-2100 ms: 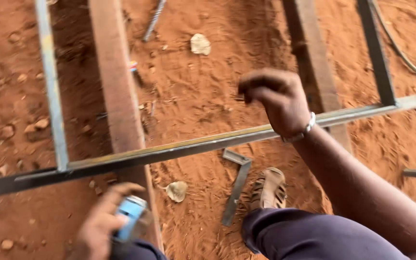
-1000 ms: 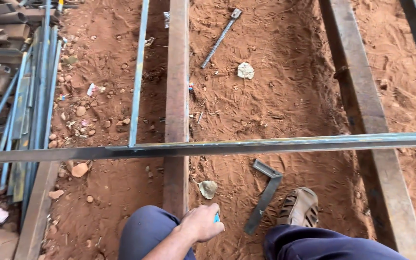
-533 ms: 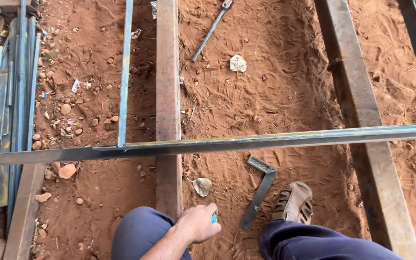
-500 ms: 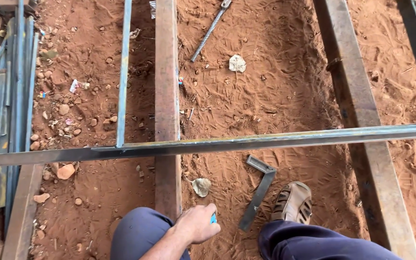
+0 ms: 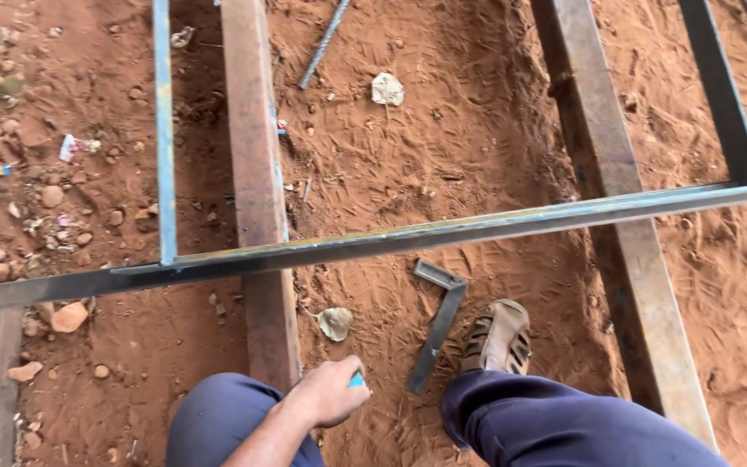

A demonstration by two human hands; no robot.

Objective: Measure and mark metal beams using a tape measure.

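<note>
The left hand [image 5: 326,393] is curled tight around a small blue object [image 5: 357,380], mostly hidden by the fingers. The right hand is out of frame. Just beyond the fingertips lies a steel try square [image 5: 439,324] on the sand, a long steel bar [image 5: 373,244] crossing farther off.

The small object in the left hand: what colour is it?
Bright blue object, peeking from the left hand; head view.
</note>
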